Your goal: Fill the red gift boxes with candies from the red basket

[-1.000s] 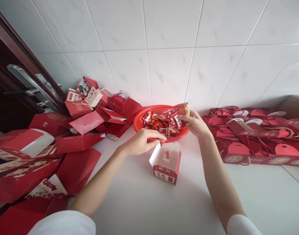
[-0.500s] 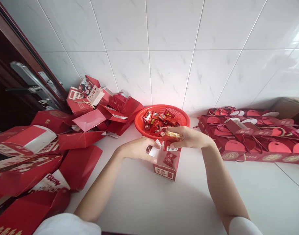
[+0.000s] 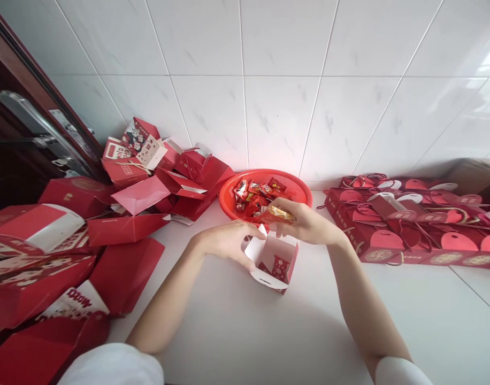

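A small red box (image 3: 291, 262) with a white inside stands on the white table with its top open, and red wrapped pieces lie at its bottom. My left hand (image 3: 232, 240) is curled round the box's left side, thumb toward the front flap. Above the box's back edge, my right hand (image 3: 299, 220) holds a yellow and red packet (image 3: 280, 214) between thumb and fingers. Just behind is a red plastic basket (image 3: 303, 193) with many red wrapped sweets (image 3: 255, 203) in it.
Opened red boxes (image 3: 127, 272) are heaped along the left side, up to a door with a metal handle (image 3: 32, 115). Closed red gift boxes (image 3: 383, 251) stand in rows at the right, near a brown carton (image 3: 473, 176). A tiled wall (image 3: 281, 123) rises behind.
The near flap of the box has tilted toward me, showing more of the inside. My right hand has shifted slightly up and left with its packet.
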A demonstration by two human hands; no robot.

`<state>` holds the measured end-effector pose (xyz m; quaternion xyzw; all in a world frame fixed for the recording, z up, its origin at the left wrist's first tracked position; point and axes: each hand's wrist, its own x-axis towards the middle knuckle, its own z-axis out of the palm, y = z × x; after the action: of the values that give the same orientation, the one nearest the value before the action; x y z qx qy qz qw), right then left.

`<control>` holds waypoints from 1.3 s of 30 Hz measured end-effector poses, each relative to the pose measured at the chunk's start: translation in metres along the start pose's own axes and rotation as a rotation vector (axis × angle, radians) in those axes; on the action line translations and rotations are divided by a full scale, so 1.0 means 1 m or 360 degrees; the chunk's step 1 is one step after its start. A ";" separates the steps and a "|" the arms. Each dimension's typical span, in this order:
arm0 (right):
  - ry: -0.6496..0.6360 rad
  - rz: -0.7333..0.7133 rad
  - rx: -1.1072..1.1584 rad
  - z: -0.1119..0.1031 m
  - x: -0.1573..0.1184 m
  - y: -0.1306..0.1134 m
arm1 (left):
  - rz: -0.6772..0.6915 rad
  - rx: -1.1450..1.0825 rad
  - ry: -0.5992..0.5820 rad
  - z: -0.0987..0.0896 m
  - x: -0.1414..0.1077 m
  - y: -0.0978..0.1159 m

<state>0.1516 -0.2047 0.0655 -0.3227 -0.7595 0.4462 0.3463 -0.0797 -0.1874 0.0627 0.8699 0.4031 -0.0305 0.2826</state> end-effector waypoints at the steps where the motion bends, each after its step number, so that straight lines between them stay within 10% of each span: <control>1: 0.0008 0.0021 0.0098 0.000 0.000 -0.001 | -0.0006 0.0011 -0.0007 0.000 0.000 -0.001; 6: 0.0120 -0.0031 0.0327 0.000 0.000 -0.001 | 0.0044 -0.0028 -0.0037 0.000 0.000 -0.004; 15: -0.0292 -0.0152 -0.0172 -0.001 0.002 0.003 | 0.0316 -0.0425 -0.0133 0.000 0.004 -0.009; 20: -0.0565 0.0081 -0.0572 0.003 0.001 0.009 | 0.0271 -0.0210 -0.0073 0.000 0.005 -0.011; 27: -0.0424 0.0122 -0.0802 0.011 -0.004 -0.002 | 0.0225 -0.0255 -0.0093 0.001 0.004 -0.012; 39: -0.1035 0.0583 -0.1249 0.042 0.016 0.011 | 0.0204 -0.0171 -0.0093 0.002 0.004 -0.010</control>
<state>0.1104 -0.2068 0.0446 -0.4001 -0.8685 0.2590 -0.1366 -0.0834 -0.1803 0.0551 0.8762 0.3392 -0.0160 0.3420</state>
